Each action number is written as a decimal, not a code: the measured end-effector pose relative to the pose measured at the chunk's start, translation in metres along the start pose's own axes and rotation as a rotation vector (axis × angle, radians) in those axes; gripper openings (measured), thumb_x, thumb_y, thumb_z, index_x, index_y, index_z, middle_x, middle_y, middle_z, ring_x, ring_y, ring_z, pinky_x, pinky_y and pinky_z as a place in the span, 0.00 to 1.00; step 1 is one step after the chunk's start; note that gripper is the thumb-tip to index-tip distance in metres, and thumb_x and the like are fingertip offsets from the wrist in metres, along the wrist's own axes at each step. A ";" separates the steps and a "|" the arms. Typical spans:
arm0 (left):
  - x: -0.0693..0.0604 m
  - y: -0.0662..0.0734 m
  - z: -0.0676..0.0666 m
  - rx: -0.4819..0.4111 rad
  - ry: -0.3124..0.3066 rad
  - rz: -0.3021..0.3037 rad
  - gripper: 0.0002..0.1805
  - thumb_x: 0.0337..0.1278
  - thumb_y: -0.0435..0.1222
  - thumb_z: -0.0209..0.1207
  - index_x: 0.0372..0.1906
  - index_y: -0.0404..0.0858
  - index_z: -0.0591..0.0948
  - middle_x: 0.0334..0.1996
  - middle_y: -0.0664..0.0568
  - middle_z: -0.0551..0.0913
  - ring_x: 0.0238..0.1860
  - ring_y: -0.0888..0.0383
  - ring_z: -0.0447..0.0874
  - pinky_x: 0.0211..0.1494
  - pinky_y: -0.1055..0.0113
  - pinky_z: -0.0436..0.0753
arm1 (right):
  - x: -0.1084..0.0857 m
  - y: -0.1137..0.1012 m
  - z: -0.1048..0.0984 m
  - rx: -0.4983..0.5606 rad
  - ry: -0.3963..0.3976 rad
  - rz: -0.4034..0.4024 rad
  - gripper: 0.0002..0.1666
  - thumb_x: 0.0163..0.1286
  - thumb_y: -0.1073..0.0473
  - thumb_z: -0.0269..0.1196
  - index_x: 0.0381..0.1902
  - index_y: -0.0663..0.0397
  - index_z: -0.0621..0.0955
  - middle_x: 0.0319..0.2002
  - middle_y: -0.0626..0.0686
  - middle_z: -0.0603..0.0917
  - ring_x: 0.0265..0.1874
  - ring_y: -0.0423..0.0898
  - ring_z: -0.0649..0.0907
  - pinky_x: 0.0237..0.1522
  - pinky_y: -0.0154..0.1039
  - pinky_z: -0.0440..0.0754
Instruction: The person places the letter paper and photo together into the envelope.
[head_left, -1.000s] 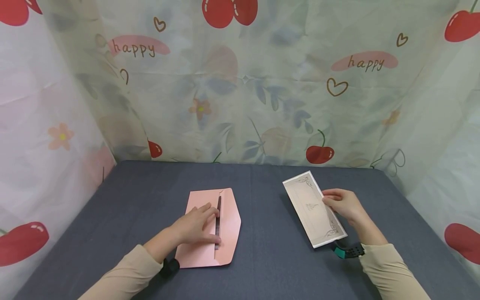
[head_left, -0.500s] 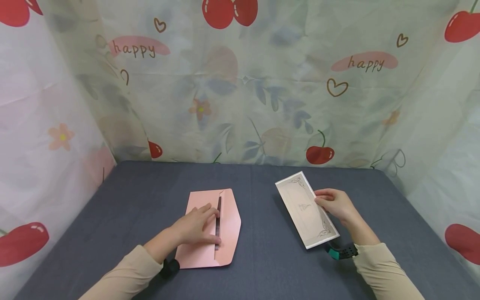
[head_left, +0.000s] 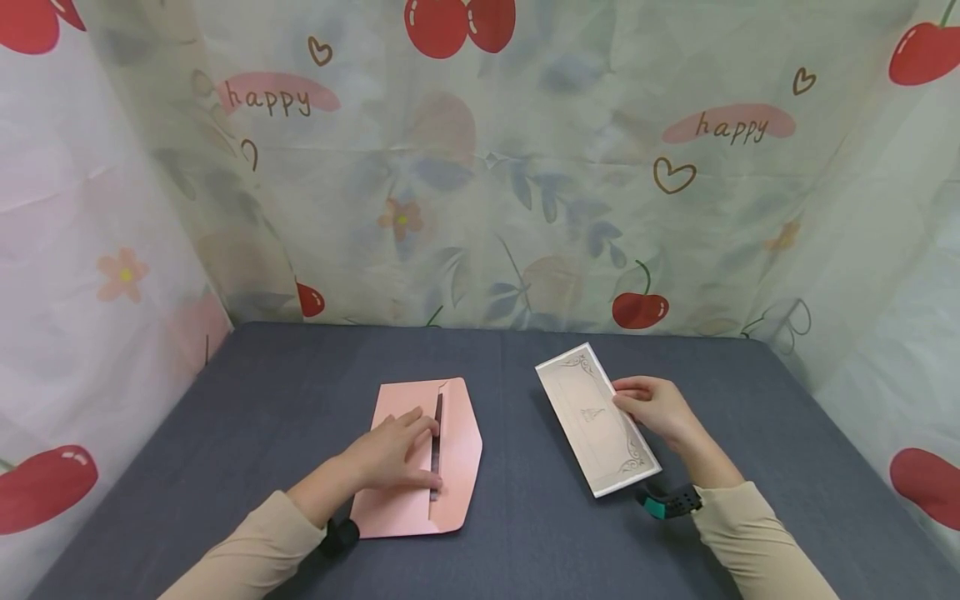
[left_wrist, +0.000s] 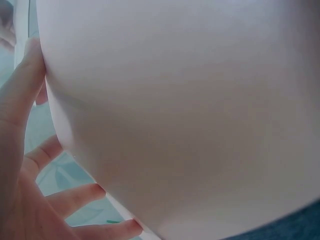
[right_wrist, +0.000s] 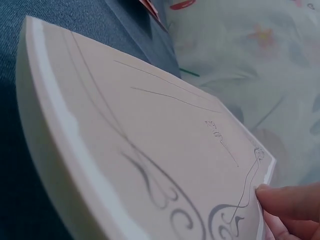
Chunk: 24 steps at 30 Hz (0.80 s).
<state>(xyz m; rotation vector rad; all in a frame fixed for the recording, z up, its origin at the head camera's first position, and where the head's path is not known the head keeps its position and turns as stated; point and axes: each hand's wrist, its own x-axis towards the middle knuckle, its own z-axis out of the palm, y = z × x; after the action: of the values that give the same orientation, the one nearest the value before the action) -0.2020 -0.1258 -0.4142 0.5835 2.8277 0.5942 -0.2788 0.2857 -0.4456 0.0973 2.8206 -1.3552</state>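
A pink envelope (head_left: 467,454) lies on the dark tabletop, its flap opened out to the right. My left hand (head_left: 393,450) rests over its front panel, thumb and fingers spread along the mouth, which gapes as a dark slit. Seen from the left wrist, the bulging envelope panel (left_wrist: 185,115) fills most of the view, with the fingers (left_wrist: 75,200) at its edge. To the right, my right hand (head_left: 660,408) pinches a pale card (head_left: 596,421) by its right long edge, holding it tilted above the table. Grey scrollwork marks the card's corners; its thick side shows in the right wrist view.
The dark blue table (head_left: 517,533) ends at a hanging curtain (head_left: 487,208) printed with cherries and flowers, which also closes off both sides. A strap (head_left: 675,502) with a teal part sits at the right wrist, and a black device (head_left: 339,537) at the left.
My right hand has carried the card steadily left, closer to the envelope. The left hand and the envelope stay where they were.
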 end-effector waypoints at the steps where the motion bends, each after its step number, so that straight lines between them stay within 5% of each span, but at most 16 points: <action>1: 0.000 0.000 0.000 0.003 0.000 0.000 0.34 0.36 0.61 0.67 0.51 0.54 0.71 0.69 0.40 0.63 0.66 0.32 0.63 0.65 0.38 0.63 | -0.006 -0.009 -0.001 0.005 -0.011 -0.003 0.24 0.64 0.51 0.62 0.53 0.58 0.77 0.44 0.59 0.84 0.32 0.43 0.82 0.27 0.34 0.80; 8: 0.000 0.001 0.000 0.011 -0.001 0.001 0.34 0.35 0.62 0.67 0.51 0.54 0.71 0.68 0.40 0.63 0.65 0.33 0.64 0.65 0.38 0.63 | -0.043 -0.066 -0.008 0.031 -0.057 -0.002 0.23 0.66 0.59 0.59 0.54 0.68 0.74 0.46 0.66 0.82 0.34 0.42 0.81 0.36 0.36 0.81; 24: 0.000 0.000 0.000 0.008 -0.008 0.003 0.34 0.36 0.62 0.66 0.51 0.54 0.71 0.69 0.40 0.61 0.66 0.33 0.63 0.67 0.39 0.62 | -0.041 -0.071 0.006 0.092 -0.088 0.002 0.22 0.65 0.61 0.59 0.54 0.68 0.74 0.45 0.64 0.83 0.32 0.38 0.81 0.37 0.36 0.82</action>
<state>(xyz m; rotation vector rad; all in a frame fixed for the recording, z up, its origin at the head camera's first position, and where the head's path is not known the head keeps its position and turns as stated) -0.2018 -0.1255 -0.4140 0.5901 2.8231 0.5805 -0.2424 0.2341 -0.3925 0.0404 2.6862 -1.4503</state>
